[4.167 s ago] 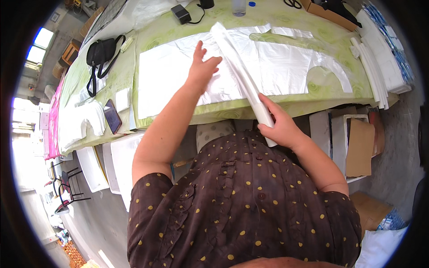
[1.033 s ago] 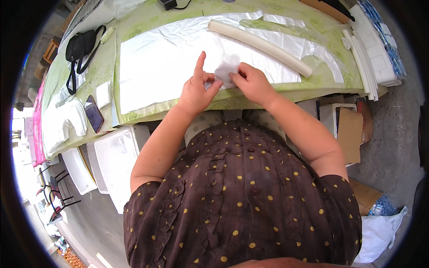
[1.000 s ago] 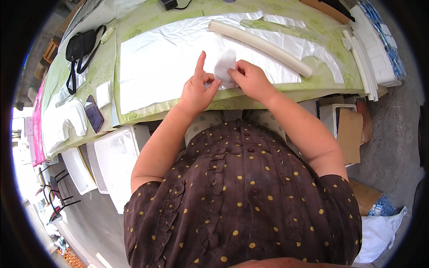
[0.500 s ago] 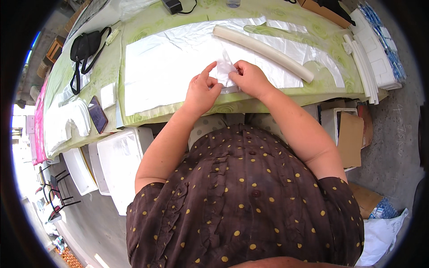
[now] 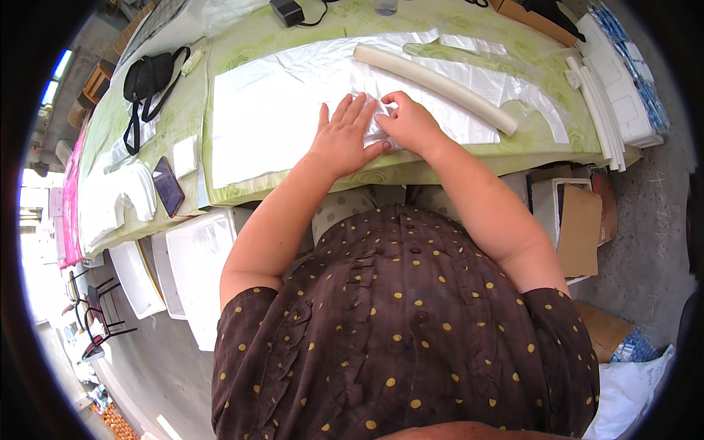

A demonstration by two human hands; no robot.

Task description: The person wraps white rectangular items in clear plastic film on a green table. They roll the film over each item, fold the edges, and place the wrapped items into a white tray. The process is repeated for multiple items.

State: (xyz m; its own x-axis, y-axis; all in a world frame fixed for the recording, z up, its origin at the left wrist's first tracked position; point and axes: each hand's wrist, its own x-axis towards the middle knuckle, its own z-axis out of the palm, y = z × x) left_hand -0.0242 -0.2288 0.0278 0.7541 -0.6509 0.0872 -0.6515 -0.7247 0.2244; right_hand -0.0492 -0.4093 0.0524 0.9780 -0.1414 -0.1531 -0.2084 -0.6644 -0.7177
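Note:
A white plastic sheet (image 5: 253,136) lies spread over the table in front of me. On it, near the front edge, is a small crumpled piece of thin, shiny plastic film (image 5: 375,130). My left hand (image 5: 343,139) rests flat with its fingers stretched out, covering part of that film. Beside it, my right hand (image 5: 407,126) pinches the film's right side between thumb and fingers. A long pale tube (image 5: 436,89) lies slantwise across the sheet, just beyond my right hand.
The green flowered tablecloth (image 5: 271,33) reaches past the sheet. At left are a black bag (image 5: 145,77), a phone (image 5: 169,187), a white square packet (image 5: 186,155) and stacked white plastic bags (image 5: 121,194). Thin white rolls (image 5: 598,114) lie at right; a cardboard box (image 5: 577,231) stands below.
My left hand has gone from a raised, half-curled pose to lying flat on the film. The film, upright before, is now pressed down. My right hand stays at its right side.

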